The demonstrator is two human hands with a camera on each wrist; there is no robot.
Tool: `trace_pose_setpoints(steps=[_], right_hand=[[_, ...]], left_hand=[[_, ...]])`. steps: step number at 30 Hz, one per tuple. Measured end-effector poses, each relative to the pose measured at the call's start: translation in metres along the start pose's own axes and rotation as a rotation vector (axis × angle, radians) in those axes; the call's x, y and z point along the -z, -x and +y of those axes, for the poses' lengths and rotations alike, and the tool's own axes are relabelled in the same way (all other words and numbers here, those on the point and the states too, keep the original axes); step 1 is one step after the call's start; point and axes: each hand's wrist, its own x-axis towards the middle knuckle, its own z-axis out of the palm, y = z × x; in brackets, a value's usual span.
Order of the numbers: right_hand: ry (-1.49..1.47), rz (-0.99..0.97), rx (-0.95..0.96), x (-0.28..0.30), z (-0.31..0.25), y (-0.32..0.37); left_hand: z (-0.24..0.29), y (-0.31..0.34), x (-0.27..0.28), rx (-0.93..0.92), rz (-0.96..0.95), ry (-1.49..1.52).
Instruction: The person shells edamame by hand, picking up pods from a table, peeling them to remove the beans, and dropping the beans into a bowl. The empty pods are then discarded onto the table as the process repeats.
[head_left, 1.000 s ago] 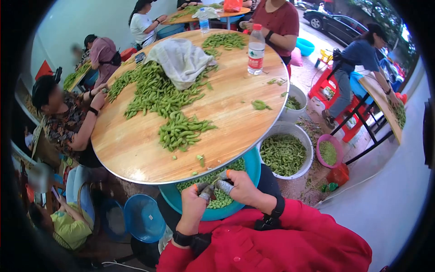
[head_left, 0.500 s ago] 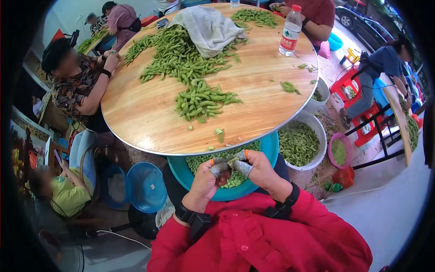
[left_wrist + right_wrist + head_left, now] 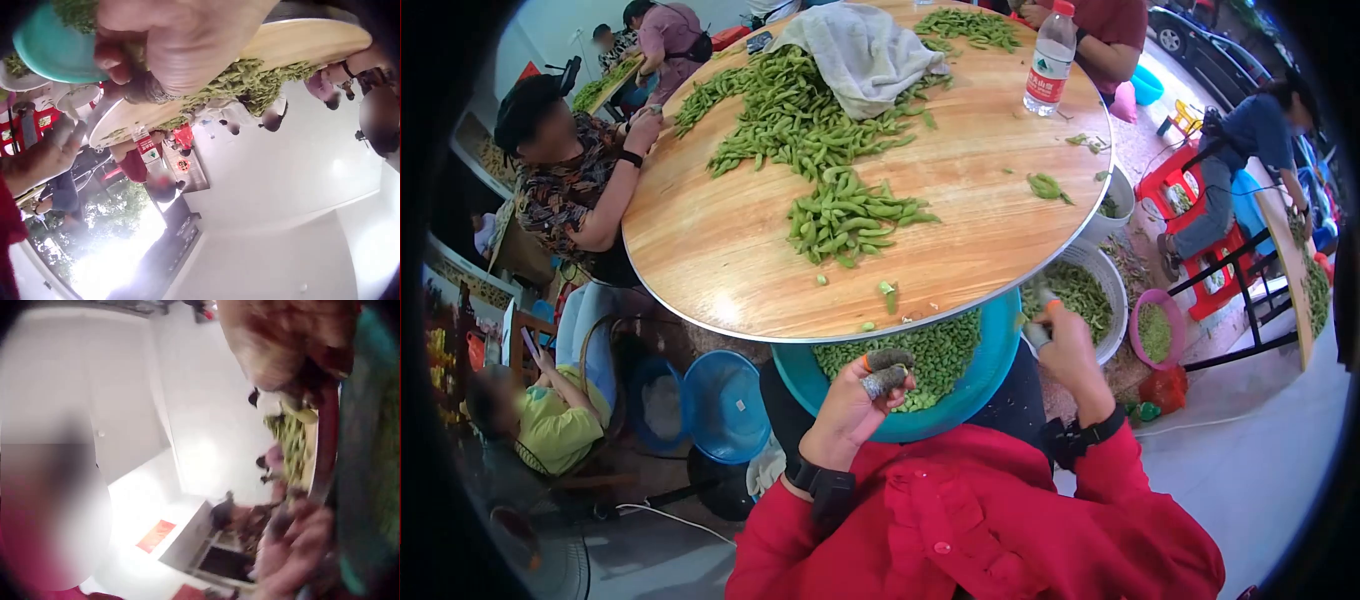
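Note:
My left hand (image 3: 848, 408) is over the teal basin (image 3: 998, 355) of shelled green beans (image 3: 940, 368). Grey wraps cover its thumb and forefinger; its fingers are curled, and nothing shows between them in the head view. Off to the right, my right hand (image 3: 1072, 352) reaches past the basin's rim towards the white basket (image 3: 1122, 318) of green pods. It pinches a yellowish-green soybean pod (image 3: 301, 414) at the fingertips, partly hidden by the fingers in the right wrist view. Loose pods (image 3: 840, 225) lie in a heap on the round wooden table (image 3: 720, 265).
A grey cloth (image 3: 855, 60) lies on the pods, and a water bottle (image 3: 1050, 62) stands near the table's right edge. Blue basins (image 3: 725, 405) are at the lower left, a pink basin (image 3: 1172, 345) beyond the basket. Several people sit around; one person (image 3: 575, 185) works at the table's left.
My hands were together over the basin; the right has moved away to the right towards the white basket with the pod, while the left stays over the beans. The head view has shifted.

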Motion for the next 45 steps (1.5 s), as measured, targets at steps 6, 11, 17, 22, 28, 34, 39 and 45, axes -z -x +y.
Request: trace_pose_setpoints(steps=[6,11,17,22,28,34,39,45], right_hand=[[-0.683,-0.359,0.173,-0.017,-0.019,0.018],[-0.876,-0.582,0.217,-0.043,-0.056,0.014],[-0.661,-0.344,0.301,-0.062,-0.060,0.014],[-0.471,-0.142,0.346,-0.044,-0.045,0.009],[-0.265,0.114,0.120,0.009,-0.002,-0.005],[-0.266,0.045,0.522,-0.012,-0.047,-0.009],[-0.077,-0.049,0.818,-0.049,-0.085,-0.020],[0.159,-0.109,0.841,-0.042,-0.090,-0.026]], left_hand=[[0.000,-0.002,-0.019,-0.044,-0.058,-0.256],[-0.008,0.000,-0.015,-0.170,-0.027,-0.567],[-0.023,-0.006,0.007,-0.247,-0.054,-0.845],[-0.011,0.003,-0.006,-0.238,-0.056,-0.923],[0.049,0.010,-0.007,-0.692,0.384,-1.301],[0.094,-0.041,0.010,-0.794,0.521,-1.680],[0.088,-0.049,0.016,-0.783,0.521,-1.857],[0.068,-0.034,0.020,-0.924,0.450,-1.803]])
